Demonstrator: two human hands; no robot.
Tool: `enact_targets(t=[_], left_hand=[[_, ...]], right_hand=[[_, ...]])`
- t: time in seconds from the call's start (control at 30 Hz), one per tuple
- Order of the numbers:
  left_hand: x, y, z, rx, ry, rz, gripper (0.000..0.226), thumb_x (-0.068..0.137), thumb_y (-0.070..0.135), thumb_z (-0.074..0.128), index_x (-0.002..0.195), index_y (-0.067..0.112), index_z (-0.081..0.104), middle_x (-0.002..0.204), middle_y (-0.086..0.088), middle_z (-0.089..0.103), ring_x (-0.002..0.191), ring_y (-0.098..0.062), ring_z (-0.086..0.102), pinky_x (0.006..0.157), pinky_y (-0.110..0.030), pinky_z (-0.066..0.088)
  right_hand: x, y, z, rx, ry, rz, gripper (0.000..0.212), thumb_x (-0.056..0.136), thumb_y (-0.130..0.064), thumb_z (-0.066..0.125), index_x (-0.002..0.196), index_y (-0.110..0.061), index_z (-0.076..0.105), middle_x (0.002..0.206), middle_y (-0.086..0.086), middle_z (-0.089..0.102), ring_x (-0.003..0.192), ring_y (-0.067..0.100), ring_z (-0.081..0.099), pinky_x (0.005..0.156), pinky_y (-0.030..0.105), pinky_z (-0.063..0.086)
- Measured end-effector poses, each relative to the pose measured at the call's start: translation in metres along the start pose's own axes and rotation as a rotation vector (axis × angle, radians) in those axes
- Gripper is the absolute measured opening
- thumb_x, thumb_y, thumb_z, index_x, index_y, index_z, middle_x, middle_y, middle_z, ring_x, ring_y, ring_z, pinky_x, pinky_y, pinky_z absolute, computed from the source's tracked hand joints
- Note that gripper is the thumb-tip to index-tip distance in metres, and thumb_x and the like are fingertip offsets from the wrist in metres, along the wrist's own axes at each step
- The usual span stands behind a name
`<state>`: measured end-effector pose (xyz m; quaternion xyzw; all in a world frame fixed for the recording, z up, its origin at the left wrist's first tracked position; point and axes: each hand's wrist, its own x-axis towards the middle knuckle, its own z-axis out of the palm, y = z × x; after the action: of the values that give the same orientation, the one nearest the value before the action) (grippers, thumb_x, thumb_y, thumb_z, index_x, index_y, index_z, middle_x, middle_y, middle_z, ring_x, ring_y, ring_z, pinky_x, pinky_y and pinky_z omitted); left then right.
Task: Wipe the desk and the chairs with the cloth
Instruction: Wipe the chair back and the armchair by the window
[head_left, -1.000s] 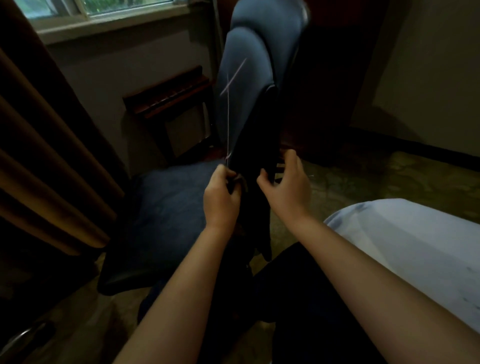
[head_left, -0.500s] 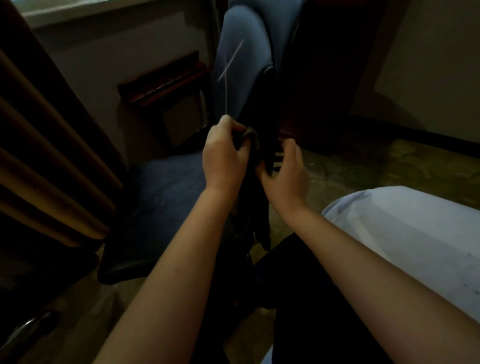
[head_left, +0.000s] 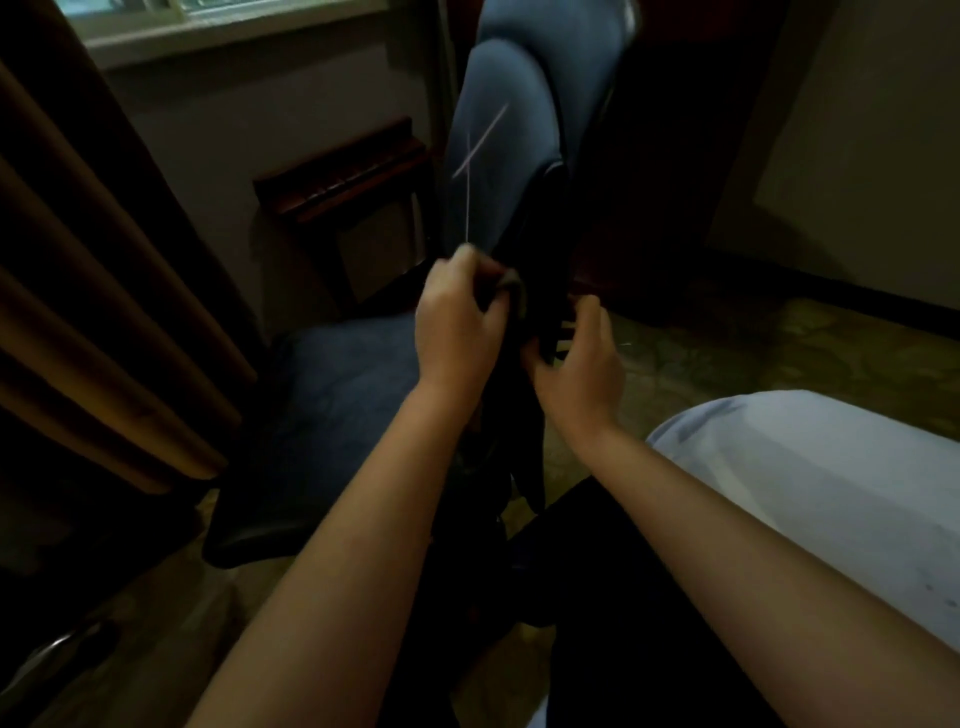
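Observation:
A blue padded office chair stands in front of me, its seat (head_left: 332, 405) low at the left and its backrest (head_left: 498, 135) rising at centre, seen edge-on. My left hand (head_left: 457, 322) is shut on a small dark cloth (head_left: 511, 288) and presses it against the black rear edge of the backrest. My right hand (head_left: 576, 364) grips the dark frame of the chair back just below and to the right. A pale thread hangs from the backrest above my left hand.
Heavy orange-brown curtains (head_left: 93, 291) hang at the left. A dark wooden rack (head_left: 343, 176) stands against the wall under the window. My pale shirt (head_left: 810, 478) fills the right. The floor (head_left: 727, 353) is mottled and dim.
My left hand has slid the cloth upward along the backrest's rear edge, from near the seat to higher on the back. My right hand has kept its hold on the frame.

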<state>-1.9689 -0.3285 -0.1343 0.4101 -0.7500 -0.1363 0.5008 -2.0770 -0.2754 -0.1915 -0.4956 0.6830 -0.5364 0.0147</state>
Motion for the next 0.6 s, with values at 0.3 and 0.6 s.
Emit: enact_targets(t=[0.3,0.6], left_hand=[[0.008,-0.006,0.014,0.017,-0.045,-0.078,0.015,0.085,0.013,0.067,0.093,0.014,0.054,0.09,-0.004,0.06,0.083,-0.019,0.06,0.075,-0.041,0.054],[-0.003,0.002,-0.005,0.04,-0.049,-0.062,0.012,0.086,0.013,0.067,0.089,0.017,0.056,0.086,0.003,0.063,0.078,-0.014,0.062,0.068,-0.03,0.052]], right_hand=[[0.045,-0.025,-0.038,0.04,0.027,-0.186,0.04,0.093,-0.038,0.059,0.122,-0.01,0.056,0.11,0.002,0.064,0.092,0.004,0.058,0.068,0.006,0.041],[0.062,-0.043,-0.04,0.078,0.121,-0.187,0.031,0.094,-0.031,0.06,0.113,-0.007,0.057,0.1,0.005,0.067,0.09,0.016,0.065,0.069,0.015,0.048]])
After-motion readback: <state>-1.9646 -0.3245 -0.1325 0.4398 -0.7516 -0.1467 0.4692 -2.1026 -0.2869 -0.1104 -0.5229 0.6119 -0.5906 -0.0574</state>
